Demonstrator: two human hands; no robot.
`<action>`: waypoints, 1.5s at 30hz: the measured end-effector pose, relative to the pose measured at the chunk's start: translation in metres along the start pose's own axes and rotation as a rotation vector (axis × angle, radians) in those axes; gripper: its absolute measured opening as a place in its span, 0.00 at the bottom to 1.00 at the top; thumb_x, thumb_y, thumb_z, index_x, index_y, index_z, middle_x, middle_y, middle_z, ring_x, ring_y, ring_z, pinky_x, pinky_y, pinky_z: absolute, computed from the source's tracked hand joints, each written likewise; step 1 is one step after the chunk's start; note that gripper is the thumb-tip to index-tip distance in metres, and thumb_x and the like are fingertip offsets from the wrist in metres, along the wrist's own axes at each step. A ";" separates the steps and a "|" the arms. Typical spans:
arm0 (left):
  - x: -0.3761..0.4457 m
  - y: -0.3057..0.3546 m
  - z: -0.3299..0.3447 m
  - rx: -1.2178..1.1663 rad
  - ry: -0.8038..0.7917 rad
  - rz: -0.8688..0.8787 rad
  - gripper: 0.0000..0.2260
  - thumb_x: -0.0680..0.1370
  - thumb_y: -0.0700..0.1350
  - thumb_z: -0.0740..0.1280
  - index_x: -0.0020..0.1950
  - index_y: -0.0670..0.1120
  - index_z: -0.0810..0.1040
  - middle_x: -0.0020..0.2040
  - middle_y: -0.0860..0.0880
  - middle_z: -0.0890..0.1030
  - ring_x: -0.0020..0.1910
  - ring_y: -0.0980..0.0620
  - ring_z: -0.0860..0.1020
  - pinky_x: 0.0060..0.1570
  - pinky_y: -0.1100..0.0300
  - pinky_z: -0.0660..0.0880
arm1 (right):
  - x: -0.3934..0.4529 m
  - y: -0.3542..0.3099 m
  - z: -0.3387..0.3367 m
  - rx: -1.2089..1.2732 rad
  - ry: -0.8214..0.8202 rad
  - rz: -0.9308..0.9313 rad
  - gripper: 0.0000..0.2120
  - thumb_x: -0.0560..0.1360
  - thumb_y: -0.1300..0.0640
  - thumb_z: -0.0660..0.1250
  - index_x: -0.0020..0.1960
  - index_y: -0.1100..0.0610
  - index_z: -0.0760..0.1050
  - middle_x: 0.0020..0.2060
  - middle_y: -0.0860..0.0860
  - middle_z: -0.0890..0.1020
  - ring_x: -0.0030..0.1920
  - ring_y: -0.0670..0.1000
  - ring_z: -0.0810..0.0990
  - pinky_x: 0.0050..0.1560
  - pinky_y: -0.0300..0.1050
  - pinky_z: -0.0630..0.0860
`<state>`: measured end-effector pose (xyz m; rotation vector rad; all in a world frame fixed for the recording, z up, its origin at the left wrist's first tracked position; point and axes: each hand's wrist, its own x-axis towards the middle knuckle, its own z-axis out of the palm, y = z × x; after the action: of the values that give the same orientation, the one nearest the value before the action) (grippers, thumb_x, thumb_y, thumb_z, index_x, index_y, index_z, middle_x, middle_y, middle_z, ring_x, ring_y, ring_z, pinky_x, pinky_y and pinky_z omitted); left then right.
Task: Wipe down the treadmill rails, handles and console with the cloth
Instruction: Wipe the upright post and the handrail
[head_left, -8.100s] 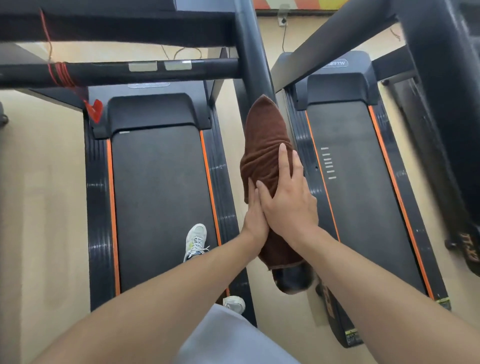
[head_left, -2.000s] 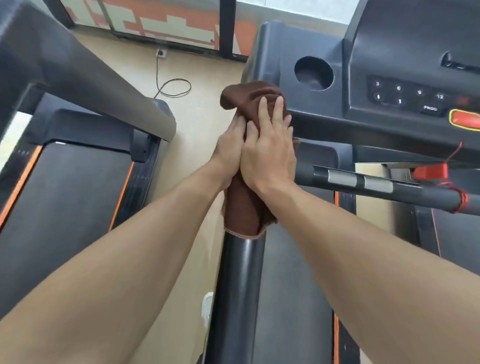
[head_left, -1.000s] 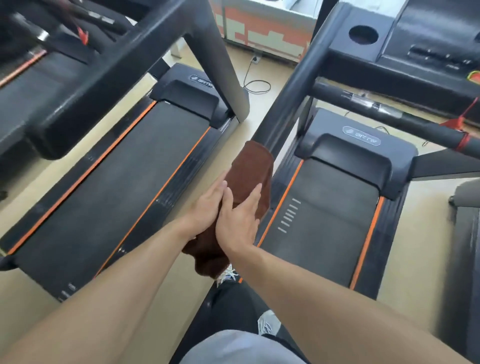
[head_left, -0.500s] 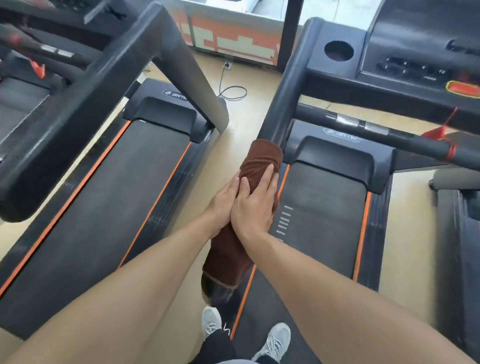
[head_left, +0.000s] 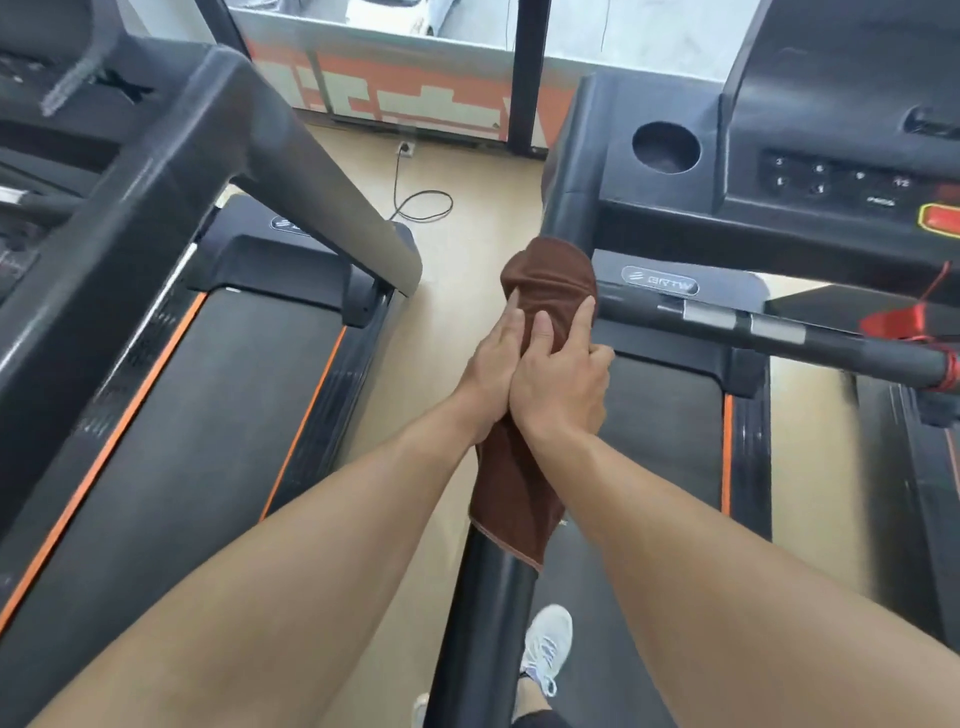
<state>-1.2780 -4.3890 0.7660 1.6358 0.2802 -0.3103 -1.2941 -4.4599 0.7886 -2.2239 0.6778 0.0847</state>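
A brown cloth is wrapped over the black left handrail of the treadmill I stand on. Its upper end lies just below the console. My left hand presses the cloth from the rail's left side, its fingers lying along the cloth. Partly over it, my right hand grips the cloth and rail: index finger and thumb lie on top, the other fingers curl round the right side. Under the cloth the rail is hidden.
A crossbar with silver sensor pads runs right from the rail, a red safety cord hanging at its end. A neighbouring treadmill stands on the left with its sloping rail. A power cable lies on the floor ahead.
Both hands have slid the cloth up the rail, from its lower part toward the console. My right hand's outer fingers now curl round the rail.
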 end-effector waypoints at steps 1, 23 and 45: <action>0.007 0.003 0.001 -0.007 -0.005 0.014 0.21 0.86 0.59 0.50 0.80 0.63 0.61 0.78 0.58 0.68 0.75 0.57 0.67 0.78 0.55 0.60 | 0.005 -0.003 0.000 -0.005 0.009 0.012 0.31 0.82 0.33 0.48 0.82 0.39 0.49 0.63 0.54 0.71 0.64 0.58 0.74 0.63 0.57 0.72; -0.160 -0.065 -0.013 0.119 0.011 0.019 0.31 0.78 0.64 0.50 0.81 0.62 0.56 0.79 0.52 0.66 0.77 0.51 0.66 0.78 0.53 0.59 | -0.115 0.094 -0.007 0.288 -0.207 -0.188 0.36 0.80 0.37 0.58 0.83 0.40 0.46 0.81 0.52 0.61 0.79 0.53 0.62 0.78 0.58 0.60; -0.279 -0.111 -0.034 -0.005 0.222 -0.192 0.33 0.81 0.63 0.62 0.82 0.59 0.53 0.55 0.61 0.74 0.67 0.50 0.73 0.72 0.51 0.66 | -0.245 0.171 -0.039 0.616 -0.208 0.347 0.26 0.83 0.42 0.62 0.79 0.44 0.62 0.56 0.39 0.80 0.64 0.49 0.77 0.72 0.55 0.70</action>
<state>-1.5771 -4.3445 0.7672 1.6424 0.6085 -0.2728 -1.5942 -4.4718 0.7653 -1.4750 0.8345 0.2425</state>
